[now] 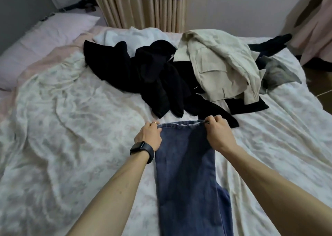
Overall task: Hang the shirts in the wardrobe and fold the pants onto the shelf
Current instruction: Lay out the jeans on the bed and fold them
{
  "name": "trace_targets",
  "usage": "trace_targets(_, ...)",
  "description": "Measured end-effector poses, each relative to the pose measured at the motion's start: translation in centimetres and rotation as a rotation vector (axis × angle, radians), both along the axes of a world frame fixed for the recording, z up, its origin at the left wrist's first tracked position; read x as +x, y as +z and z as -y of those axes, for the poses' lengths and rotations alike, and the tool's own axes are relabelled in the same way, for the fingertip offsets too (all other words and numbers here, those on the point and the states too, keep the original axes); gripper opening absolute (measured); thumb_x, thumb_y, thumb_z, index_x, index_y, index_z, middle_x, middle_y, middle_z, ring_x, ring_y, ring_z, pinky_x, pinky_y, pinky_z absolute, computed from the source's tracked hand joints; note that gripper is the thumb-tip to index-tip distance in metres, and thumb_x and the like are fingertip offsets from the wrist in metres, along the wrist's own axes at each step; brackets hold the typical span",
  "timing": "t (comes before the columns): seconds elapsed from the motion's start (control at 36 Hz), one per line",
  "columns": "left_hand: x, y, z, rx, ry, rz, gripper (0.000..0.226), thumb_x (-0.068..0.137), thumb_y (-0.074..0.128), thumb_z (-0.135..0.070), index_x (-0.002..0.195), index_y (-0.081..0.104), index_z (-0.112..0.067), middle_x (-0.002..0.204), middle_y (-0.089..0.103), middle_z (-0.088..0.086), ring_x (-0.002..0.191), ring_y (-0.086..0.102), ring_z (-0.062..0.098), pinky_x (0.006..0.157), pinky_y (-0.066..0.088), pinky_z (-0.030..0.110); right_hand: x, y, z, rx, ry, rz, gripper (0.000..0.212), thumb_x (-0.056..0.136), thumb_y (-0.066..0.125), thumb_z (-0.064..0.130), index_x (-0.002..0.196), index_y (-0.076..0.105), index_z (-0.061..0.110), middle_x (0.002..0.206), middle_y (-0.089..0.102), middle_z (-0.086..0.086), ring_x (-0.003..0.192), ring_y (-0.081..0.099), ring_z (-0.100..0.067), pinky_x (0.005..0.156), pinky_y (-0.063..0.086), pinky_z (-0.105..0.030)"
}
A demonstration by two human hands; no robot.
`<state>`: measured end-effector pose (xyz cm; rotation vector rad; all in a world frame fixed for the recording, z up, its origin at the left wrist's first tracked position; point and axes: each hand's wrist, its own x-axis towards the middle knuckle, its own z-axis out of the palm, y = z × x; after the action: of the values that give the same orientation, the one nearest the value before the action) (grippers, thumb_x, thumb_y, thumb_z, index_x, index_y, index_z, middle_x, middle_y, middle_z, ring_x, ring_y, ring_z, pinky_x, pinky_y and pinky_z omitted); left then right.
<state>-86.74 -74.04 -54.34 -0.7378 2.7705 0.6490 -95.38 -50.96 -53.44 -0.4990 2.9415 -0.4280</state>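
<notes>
Your left hand (148,137) and right hand (218,133) each grip a corner of the jeans (186,163), fingers curled on the far edge. The jeans lie flat on the bed (71,128), running toward you. Slide them forward and that edge could snag the dark clothes (152,74) just beyond. A beige shirt (221,65), possibly a jacket, lies on that pile.

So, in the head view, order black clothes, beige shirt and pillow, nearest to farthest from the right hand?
1. black clothes, just beyond the right hand gripping the jeans.
2. beige shirt, behind them.
3. pillow, far left corner.
</notes>
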Motion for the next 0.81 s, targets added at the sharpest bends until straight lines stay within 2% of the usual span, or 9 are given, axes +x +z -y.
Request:
trace_targets(0.22, -3.1, -6.6, 1.2, -0.048, -0.027, 0.071, 0.039, 0.106, 0.04, -0.037, 0.143, 0.044, -0.025, 0.138, 0.044, 0.001, 0.121, 0.05, 0.026, 0.087, 0.048, 0.041, -4.2, -7.0, 0.9, 0.007, 0.035, 0.041, 0.02, 0.102, 0.049, 0.017, 0.114, 0.06, 0.007, 0.11, 0.054, -0.016, 0.099, 0.053, -0.041, 0.086, 0.044, -0.043)
trace_targets(0.28, -3.2, -7.1, 0.8, -0.13, -0.068, -0.032, 0.042, 0.104, 0.046, -0.031, 0.145, 0.044, -0.02, 0.141, 0.042, 0.004, 0.123, 0.048, 0.028, 0.092, 0.045, 0.042, -4.5, -7.7, 1.2, -0.004, -0.005, 0.041, 0.025, 0.101, 0.052, 0.018, 0.123, 0.059, 0.007, 0.117, 0.057, -0.017, 0.102, 0.052, -0.042, 0.088, 0.041, -0.044)
trace_targets(0.33, -2.4, -7.0, -0.6, -0.24, -0.156, -0.259, 0.048, 0.096, 0.06, -0.022, 0.143, 0.051, -0.014, 0.146, 0.046, 0.01, 0.126, 0.049, 0.032, 0.1, 0.044, 0.045, -3.6, -8.3, 1.3, -0.002, -0.042, -0.094, 0.033, 0.099, 0.058, 0.018, 0.128, 0.059, 0.004, 0.128, 0.06, -0.018, 0.106, 0.053, -0.043, 0.092, 0.042, -0.047)
trace_targets(0.39, -0.9, -7.8, -2.7, -0.283, -0.293, -0.48, 0.05, 0.092, 0.063, -0.022, 0.14, 0.056, -0.012, 0.148, 0.048, 0.012, 0.132, 0.048, 0.031, 0.108, 0.04, 0.049, -1.1, -9.2, 1.4, -0.058, -0.012, -0.27, 0.039, 0.096, 0.06, 0.02, 0.132, 0.059, 0.003, 0.141, 0.055, -0.017, 0.121, 0.051, -0.042, 0.102, 0.043, -0.047)
trace_targets(0.42, -0.2, -8.4, -3.8, -0.278, -0.375, -0.5, 0.05, 0.093, 0.059, -0.026, 0.141, 0.055, -0.012, 0.152, 0.046, 0.01, 0.138, 0.043, 0.028, 0.113, 0.035, 0.051, 0.4, -9.7, 1.5, -0.103, 0.059, -0.311, 0.042, 0.097, 0.058, 0.021, 0.135, 0.057, 0.004, 0.148, 0.05, -0.015, 0.132, 0.046, -0.039, 0.108, 0.04, -0.046)
trace_targets(0.5, 0.9, -10.4, -5.3, -0.28, -0.523, -0.235, 0.06, 0.097, 0.04, -0.043, 0.151, 0.044, -0.017, 0.164, 0.027, 0.0, 0.153, 0.018, 0.021, 0.123, 0.013, 0.05, 3.9, -11.6, 1.4, -0.112, 0.354, -0.219, 0.05, 0.103, 0.042, 0.032, 0.15, 0.046, 0.013, 0.162, 0.035, -0.006, 0.152, 0.028, -0.024, 0.118, 0.03, -0.044)
trace_targets(0.58, -0.1, -12.4, -3.5, -0.278, -0.539, -0.025, 0.07, 0.101, 0.021, -0.061, 0.16, 0.004, -0.029, 0.167, -0.004, -0.011, 0.154, -0.01, 0.016, 0.121, -0.014, 0.045, 3.1, -12.6, 1.2, 0.13, 0.309, 0.066, 0.063, 0.104, 0.017, 0.056, 0.162, 0.009, 0.034, 0.17, 0.001, 0.008, 0.156, -0.004, -0.015, 0.125, 0.004, -0.052)
trace_targets(0.67, -1.7, -14.0, -1.6, -0.311, -0.513, 0.043, 0.069, 0.1, 0.01, -0.065, 0.158, -0.012, -0.035, 0.167, -0.013, -0.012, 0.153, -0.017, 0.014, 0.122, -0.014, 0.042, 1.0, -14.1, 1.3, 0.247, 0.215, 0.164, 0.066, 0.098, 0.005, 0.068, 0.158, -0.01, 0.044, 0.166, -0.019, 0.013, 0.152, -0.02, -0.009, 0.12, -0.016, -0.055)
trace_targets(0.81, -0.3, -13.2, -3.5, -0.31, -0.335, 0.086, 0.064, 0.102, 0.008, -0.057, 0.157, -0.015, -0.033, 0.165, -0.021, -0.005, 0.152, -0.021, 0.017, 0.122, -0.01, 0.051, 2.9, -13.7, 0.3, 0.212, -0.037, 0.278, 0.072, 0.098, 0.008, 0.068, 0.16, -0.009, 0.035, 0.168, -0.019, 0.002, 0.152, -0.026, -0.019, 0.118, -0.018, -0.055)
